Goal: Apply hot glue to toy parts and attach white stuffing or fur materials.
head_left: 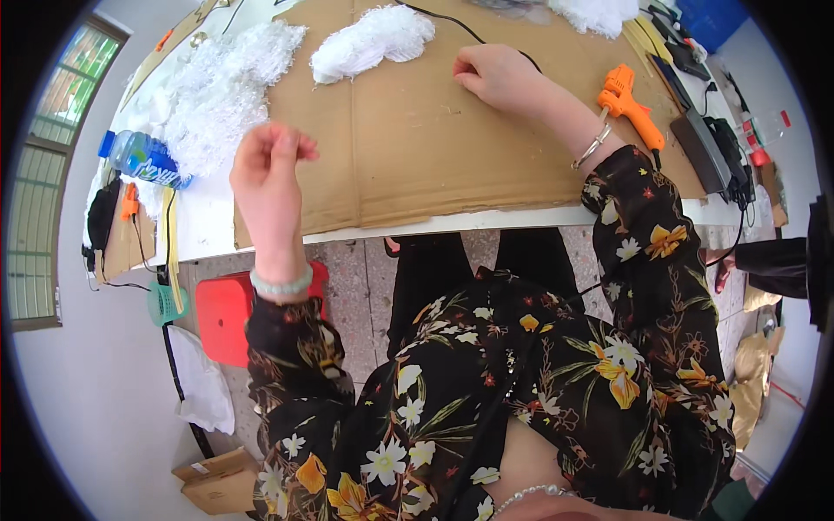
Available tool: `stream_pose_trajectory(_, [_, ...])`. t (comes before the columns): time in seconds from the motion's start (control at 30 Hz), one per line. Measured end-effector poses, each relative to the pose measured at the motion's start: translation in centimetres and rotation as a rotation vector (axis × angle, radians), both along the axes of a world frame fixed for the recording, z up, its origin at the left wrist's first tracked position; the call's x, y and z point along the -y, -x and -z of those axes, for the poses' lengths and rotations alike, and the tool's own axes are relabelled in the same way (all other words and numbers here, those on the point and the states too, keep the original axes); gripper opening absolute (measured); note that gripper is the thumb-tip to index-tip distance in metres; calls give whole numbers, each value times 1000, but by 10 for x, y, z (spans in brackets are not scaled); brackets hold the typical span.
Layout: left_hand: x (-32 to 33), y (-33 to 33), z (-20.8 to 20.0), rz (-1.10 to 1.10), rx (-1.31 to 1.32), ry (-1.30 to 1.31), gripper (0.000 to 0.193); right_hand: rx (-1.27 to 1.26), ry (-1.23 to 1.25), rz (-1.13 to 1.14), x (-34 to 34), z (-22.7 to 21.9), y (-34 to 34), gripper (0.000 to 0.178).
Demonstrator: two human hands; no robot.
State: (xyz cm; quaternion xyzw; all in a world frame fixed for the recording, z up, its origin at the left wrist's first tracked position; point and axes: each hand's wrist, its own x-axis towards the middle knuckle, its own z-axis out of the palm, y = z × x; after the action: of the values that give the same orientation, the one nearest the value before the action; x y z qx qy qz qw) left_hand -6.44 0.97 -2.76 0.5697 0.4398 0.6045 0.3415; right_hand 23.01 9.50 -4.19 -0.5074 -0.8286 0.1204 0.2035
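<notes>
My left hand (271, 165) is raised over the cardboard sheet's left part, its thumb and fingers drawn together and a little blurred. Whatever they hold, if anything, is too small to see. Further off, my right hand (499, 76) is above the cardboard with curled fingers and the thumb against them; their inside is hidden. Between the hands, toward the far edge, lies a fluffy white yarn-like piece (372, 43), touched by neither. A large heap of white shaggy strands (228, 91) spreads beside my left hand. Near my right forearm rests an orange glue gun (627, 108) with a cord.
The cardboard sheet (408, 174) covers much of the white table. At the left edge lies a plastic bottle (143, 159) with a blue cap. Black power adapters (704, 152) and cables crowd the right edge. A red stool (224, 321) stands below the table. Another person's leg (769, 269) shows at right.
</notes>
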Motion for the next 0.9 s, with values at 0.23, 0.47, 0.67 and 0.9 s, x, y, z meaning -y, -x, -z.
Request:
stream_pose_trajectory(0.23, [94, 8, 27, -51, 127, 51, 8, 333, -158, 14, -10, 9, 0, 19])
stream_pose_trajectory(0.47, [188, 49, 119, -83, -1172, 134, 47, -288, 340, -616, 97, -29, 77, 13])
stream_pose_trajectory(0.67, [174, 74, 89, -507, -152, 459, 30, -437, 377, -936, 138, -35, 128, 18])
stream_pose_trajectory(0.9, [149, 68, 91, -137, 861, 273, 52, -520, 727, -658, 102, -1, 157, 19])
